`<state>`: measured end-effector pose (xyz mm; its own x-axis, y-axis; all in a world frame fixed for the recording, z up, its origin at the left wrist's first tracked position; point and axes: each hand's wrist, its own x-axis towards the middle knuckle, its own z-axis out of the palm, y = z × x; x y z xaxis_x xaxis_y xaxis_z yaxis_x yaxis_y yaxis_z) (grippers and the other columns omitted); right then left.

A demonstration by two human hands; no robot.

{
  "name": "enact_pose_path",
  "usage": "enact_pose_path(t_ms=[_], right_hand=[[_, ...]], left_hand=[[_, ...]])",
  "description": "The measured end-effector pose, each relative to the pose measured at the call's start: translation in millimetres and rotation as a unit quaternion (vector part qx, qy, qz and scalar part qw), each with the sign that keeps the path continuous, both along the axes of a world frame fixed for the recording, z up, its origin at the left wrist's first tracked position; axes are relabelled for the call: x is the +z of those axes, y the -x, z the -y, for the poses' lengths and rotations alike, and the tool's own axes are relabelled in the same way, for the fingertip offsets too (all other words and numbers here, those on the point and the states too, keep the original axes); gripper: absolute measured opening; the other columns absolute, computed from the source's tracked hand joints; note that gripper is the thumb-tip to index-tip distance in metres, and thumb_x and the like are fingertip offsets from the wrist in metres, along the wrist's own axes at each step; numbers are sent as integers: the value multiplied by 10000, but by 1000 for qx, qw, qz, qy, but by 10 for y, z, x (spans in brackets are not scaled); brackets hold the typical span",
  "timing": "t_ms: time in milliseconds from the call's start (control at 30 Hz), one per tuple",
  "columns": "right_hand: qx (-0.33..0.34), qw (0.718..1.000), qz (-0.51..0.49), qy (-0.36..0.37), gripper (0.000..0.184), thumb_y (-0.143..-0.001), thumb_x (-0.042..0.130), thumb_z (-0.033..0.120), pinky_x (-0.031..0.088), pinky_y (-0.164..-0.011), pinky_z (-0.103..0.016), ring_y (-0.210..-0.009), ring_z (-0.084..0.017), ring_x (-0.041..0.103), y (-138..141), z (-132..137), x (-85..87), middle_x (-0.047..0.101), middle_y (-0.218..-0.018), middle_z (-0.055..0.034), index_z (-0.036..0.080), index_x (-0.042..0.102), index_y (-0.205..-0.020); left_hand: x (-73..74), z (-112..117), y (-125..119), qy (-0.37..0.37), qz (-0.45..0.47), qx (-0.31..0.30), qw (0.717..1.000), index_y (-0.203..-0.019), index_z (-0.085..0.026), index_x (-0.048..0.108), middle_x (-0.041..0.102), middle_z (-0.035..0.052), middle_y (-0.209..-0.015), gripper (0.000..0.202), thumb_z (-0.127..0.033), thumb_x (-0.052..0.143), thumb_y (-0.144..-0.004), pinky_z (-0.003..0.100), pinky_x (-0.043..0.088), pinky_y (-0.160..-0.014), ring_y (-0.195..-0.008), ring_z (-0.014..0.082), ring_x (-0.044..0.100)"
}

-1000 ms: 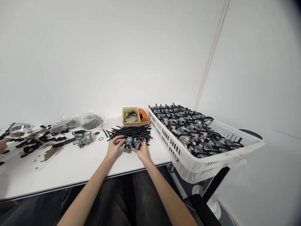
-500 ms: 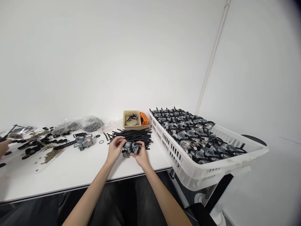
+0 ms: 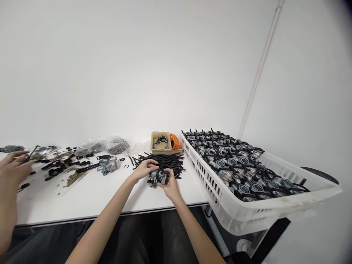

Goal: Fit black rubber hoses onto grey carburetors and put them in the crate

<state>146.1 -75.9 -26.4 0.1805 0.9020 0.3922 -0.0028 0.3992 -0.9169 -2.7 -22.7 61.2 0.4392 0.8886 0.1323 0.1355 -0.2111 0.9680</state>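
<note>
Both my hands hold a small grey metal carburetor [image 3: 157,177] just above the white table [image 3: 90,198]. My left hand [image 3: 144,168] grips its left and top side with fingers curled. My right hand [image 3: 171,184] closes on its right side, and a short black hose end sticks out near the thumb. Right behind the hands lies a pile of short black rubber hoses [image 3: 165,161].
A white slotted crate [image 3: 247,205] full of carburetors with hoses stands at the right. A beige tray [image 3: 161,143] with clips and an orange part sit behind the hoses. Another carburetor [image 3: 108,165], black rings, bags of small parts lie left. Another person's hands [image 3: 12,168] work at far left.
The view has swung left and down a little. My hands turned the carburetor slightly and stay on it. The other person's hands have come further into view at the left.
</note>
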Motion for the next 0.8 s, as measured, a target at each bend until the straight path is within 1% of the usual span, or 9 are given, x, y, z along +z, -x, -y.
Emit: enact_pose_path(t_ms=[67,133,267,367,467,533,633,733,800], right_hand=[[3,1000,-5,4,614,-514,717,99,497,-757,-314,-837,-182,612,1,-4,-1,585,-992,-22,232,445,-1049],[7,1000,-11,11,620,-515,712,96,498,-764,-314,-833,-177,614,6,-4,3,576,-1005,-19,236,430,-1049],[-1,1000,-5,18,610,-520,709,97,498,-772,-315,-848,-180,617,20,6,23,582,-1006,-22,237,432,-1045],[-14,1000,-14,18,613,-522,708,95,501,-773,-319,-850,-184,623,31,15,35,586,-1006,-25,238,432,-1051],[-23,1000,-7,15,614,-518,710,91,501,-779,-320,-861,-188,627,40,30,38,591,-1012,-25,238,443,-1051],[-26,1000,7,8,605,-521,717,101,502,-776,-317,-865,-190,629,45,41,36,603,-1008,-25,238,456,-1048],[-29,1000,12,3,609,-520,732,125,507,-770,-318,-855,-193,637,48,44,32,619,-993,-22,239,462,-1053],[-50,998,-31,17,603,-541,728,152,508,-792,-340,-868,-202,645,38,17,28,624,-999,-31,237,441,-1065],[-71,994,-81,28,585,-566,716,175,508,-809,-355,-885,-209,648,26,-8,24,623,-1012,-46,233,417,-1066]], left_hand=[[0,-9,-36,-55,-11,-4,998,-895,-148,613,671,41,-682,364,-394,711,-647,265,428,-584,-628,167,607],[12,33,-42,-131,-27,15,991,-903,-156,597,656,28,-693,317,-388,664,-698,272,438,-610,-643,162,597],[5,263,64,-249,-80,60,963,-933,-179,571,619,11,-730,210,-349,518,-822,293,440,-706,-709,156,582],[-79,477,185,-309,-125,69,940,-957,-200,554,612,20,-787,199,-324,421,-878,315,432,-745,-756,167,572],[-212,648,251,-367,-194,72,907,-962,-212,554,620,34,-842,191,-289,394,-891,355,401,-801,-807,191,563],[-296,726,253,-392,-214,71,892,-967,-214,549,623,43,-871,193,-262,376,-896,363,388,-816,-834,202,560],[-379,804,244,-410,-218,77,882,-963,-210,540,623,52,-898,183,-243,373,-898,358,386,-808,-841,206,558],[-414,847,297,-407,-210,101,883,-998,-207,526,616,47,-880,171,-259,401,-894,354,388,-810,-822,200,558],[-437,851,372,-385,-203,119,892,-1058,-213,509,616,40,-875,203,-286,418,-892,351,393,-822,-839,200,563]])
